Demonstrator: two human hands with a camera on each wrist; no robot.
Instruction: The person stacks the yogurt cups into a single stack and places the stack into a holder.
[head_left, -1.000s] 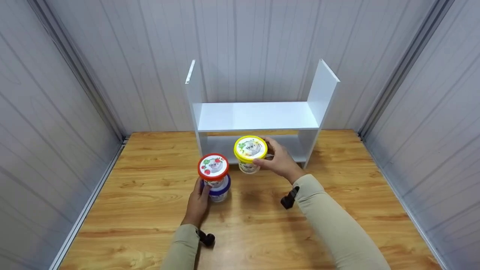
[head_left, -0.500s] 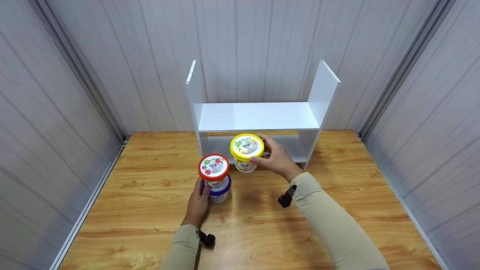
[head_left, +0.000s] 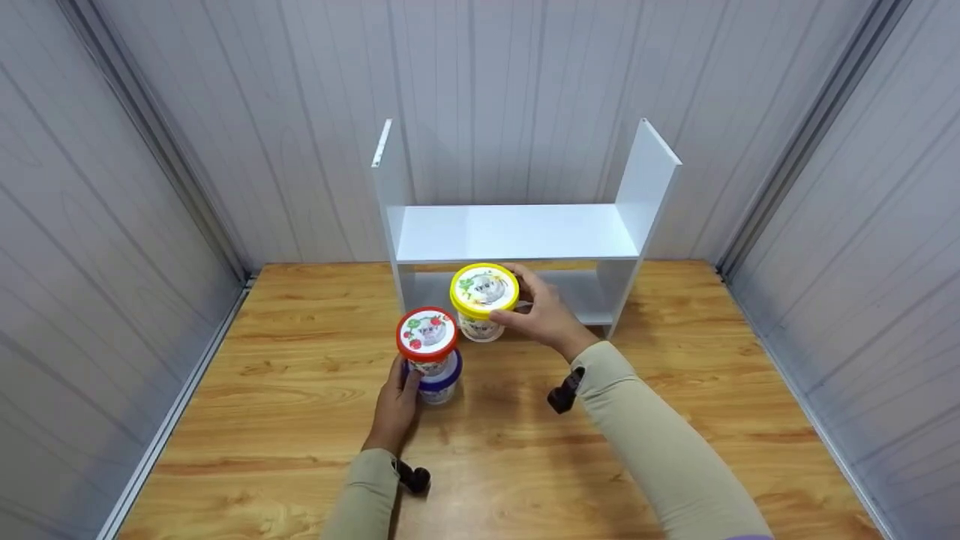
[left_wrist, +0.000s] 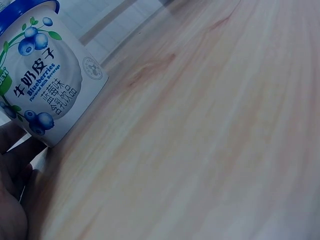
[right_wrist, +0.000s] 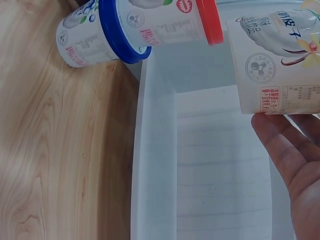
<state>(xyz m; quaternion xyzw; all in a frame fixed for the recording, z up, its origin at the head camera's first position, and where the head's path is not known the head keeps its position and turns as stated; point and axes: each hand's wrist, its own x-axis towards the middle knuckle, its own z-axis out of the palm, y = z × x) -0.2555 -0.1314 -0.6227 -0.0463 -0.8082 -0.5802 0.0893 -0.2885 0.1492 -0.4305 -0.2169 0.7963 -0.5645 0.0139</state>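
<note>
Two paper tubs stand stacked on the table: a red-lidded tub on top of a blue-lidded blueberry drink tub. My left hand holds the stack's left side at the blue-lidded tub, whose printed wall shows in the left wrist view with fingers beside its base. In my right hand is a yellow-lidded tub, gripped by its right side with the thumb in front. It is raised, just behind and right of the red lid. The right wrist view shows fingers against its lower end.
A white two-tier shelf with tall side panels stands behind the tubs, against the ribbed back wall. Its lower board is partly hidden by the right hand and tub. The wooden table reaches the side walls.
My right hand has carried the yellow-lidded tub leftward and slightly away, closer to the stack. The left hand and the two stacked tubs have stayed put.
</note>
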